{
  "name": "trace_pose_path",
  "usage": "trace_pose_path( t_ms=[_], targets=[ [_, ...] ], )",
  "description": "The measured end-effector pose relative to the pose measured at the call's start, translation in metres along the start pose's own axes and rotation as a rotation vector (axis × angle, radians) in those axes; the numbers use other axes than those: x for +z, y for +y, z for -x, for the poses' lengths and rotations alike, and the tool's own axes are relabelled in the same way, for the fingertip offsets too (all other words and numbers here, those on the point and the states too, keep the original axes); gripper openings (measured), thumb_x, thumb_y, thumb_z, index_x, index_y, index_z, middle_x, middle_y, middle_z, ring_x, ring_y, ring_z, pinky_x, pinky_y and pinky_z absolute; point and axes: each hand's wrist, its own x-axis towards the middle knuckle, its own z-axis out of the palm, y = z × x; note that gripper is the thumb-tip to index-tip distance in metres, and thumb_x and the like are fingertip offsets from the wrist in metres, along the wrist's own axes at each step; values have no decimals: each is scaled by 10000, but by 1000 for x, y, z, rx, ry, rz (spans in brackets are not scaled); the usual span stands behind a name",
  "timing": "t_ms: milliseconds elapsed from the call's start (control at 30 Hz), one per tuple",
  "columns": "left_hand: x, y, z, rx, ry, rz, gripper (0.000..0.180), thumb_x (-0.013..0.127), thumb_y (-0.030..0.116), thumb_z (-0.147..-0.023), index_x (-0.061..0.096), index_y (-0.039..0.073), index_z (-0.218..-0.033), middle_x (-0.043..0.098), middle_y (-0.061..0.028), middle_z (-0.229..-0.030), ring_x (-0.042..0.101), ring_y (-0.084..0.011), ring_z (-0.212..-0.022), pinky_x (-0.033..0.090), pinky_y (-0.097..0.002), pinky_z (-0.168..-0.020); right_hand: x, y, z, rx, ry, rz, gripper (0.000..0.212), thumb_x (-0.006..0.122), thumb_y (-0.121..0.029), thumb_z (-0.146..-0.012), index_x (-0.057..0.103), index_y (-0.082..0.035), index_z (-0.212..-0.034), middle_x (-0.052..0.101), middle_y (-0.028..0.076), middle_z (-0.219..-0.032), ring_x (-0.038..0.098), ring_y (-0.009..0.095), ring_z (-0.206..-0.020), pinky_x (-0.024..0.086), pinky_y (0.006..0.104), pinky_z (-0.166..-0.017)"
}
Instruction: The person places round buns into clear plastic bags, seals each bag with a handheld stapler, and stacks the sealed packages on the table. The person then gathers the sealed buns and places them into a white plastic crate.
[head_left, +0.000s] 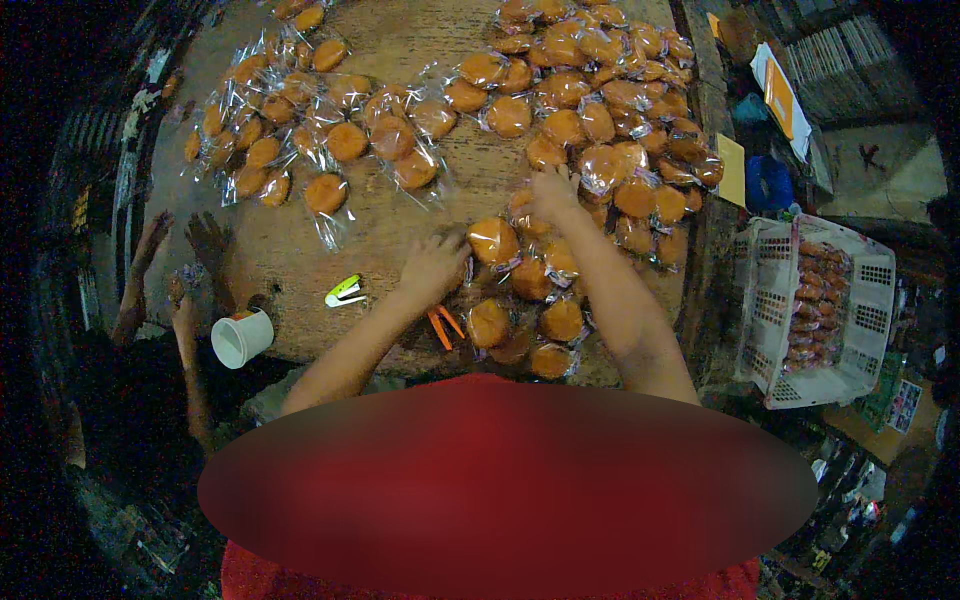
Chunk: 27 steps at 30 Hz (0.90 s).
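Observation:
Many round orange cakes in clear plastic bags cover a wooden table. My left hand rests on the wood with curled fingers, touching the plastic edge of a bagged cake. My right hand reaches further forward into the big heap of bagged cakes at the right, fingers spread over a packet. More packets lie close to my body between my forearms. An orange tool lies under my left wrist.
A second group of packets lies at the left. A small green-and-white stapler and a white cup sit near the front edge. Another person's hands are at the left. A white crate with packed cakes stands at the right.

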Motion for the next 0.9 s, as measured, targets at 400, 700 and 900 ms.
trace_pose_path(
  t_ms=[400, 700, 900],
  targets=[
    [-10, -27, -12, 268, -333, 168, 416, 598, 200, -930, 584, 143, -1342, 476, -224, -1420, 651, -418, -1068, 565, -494, -887, 70, -112, 136, 820, 150, -2089, 617, 701, -433, -952, 483, -83, -1410, 554, 51, -1380, 615, 218, -1137, 548, 400, -870],
    [-17, -23, -50, 76, -545, 221, 478, 818, 152, -730, 658, 111, -1179, 702, -190, -1062, 700, -356, -993, 570, -489, -811, 60, -118, 53, 849, 501, -1192, 688, 808, -391, -828, 537, 11, -1316, 650, 189, -1228, 651, 339, -1072, 514, 426, -940],
    [-85, -3, -37, 434, -512, 434, 377, 697, 294, -873, 680, 68, -1175, 713, -197, -1077, 697, -360, -943, 559, -484, -836, -53, -6, 209, 132, 508, -649, 604, 794, -245, -858, 477, -26, -1324, 636, 253, -1175, 649, 437, -1034, 528, 475, -947]
  ],
)
